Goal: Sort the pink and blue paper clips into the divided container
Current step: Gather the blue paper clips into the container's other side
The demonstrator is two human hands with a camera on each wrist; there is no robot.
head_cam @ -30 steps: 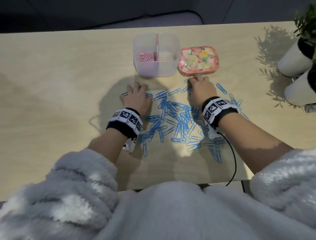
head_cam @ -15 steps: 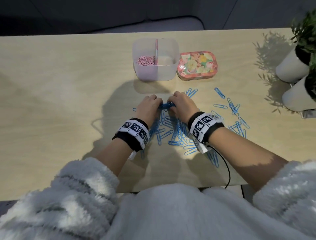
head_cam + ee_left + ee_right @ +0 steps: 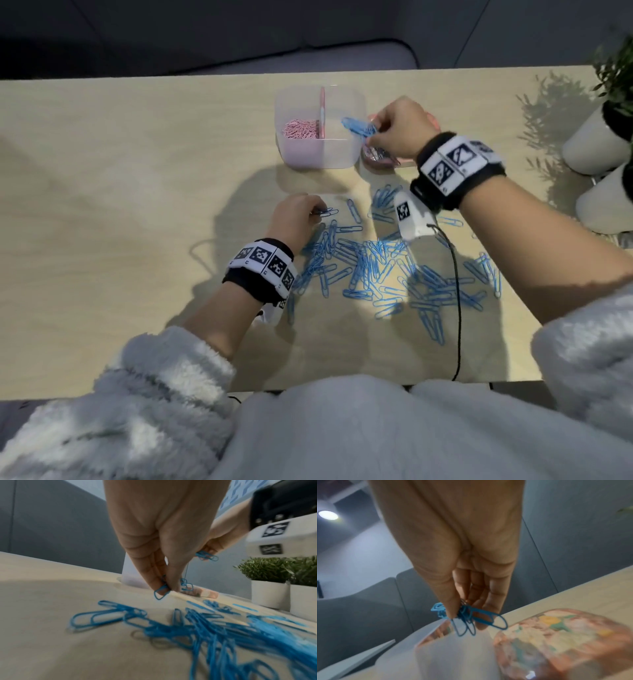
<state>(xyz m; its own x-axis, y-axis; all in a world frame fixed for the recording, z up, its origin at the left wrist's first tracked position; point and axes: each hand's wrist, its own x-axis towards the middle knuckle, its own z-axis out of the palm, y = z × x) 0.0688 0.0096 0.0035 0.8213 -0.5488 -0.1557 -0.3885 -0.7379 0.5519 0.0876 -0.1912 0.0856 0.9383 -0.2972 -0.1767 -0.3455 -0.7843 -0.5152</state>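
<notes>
Right hand pinches a small bunch of blue clips between thumb and fingers, held above the right compartment of the divided container, near its right wall. Left hand is down at the table, fingertips pinched on a few more blue clips at the far edge of the loose blue pile; whether they are off the surface yet cannot be told. Pink clips already sit in the left compartment, behind the pink divider; right compartment looks empty of blue so far.

Step in hand: dropping the first blue bunch into the right side. Next move likely calls for opening the right fingers squarely over that compartment, clear of the divider and the wall, so nothing spills out or lands with the pink. Floral tin sits just beside the container, mostly hidden under the right hand in the head view. Plenty of blue left on the table, so the task is partway only. White plant pots stand at the far right, well apart.
</notes>
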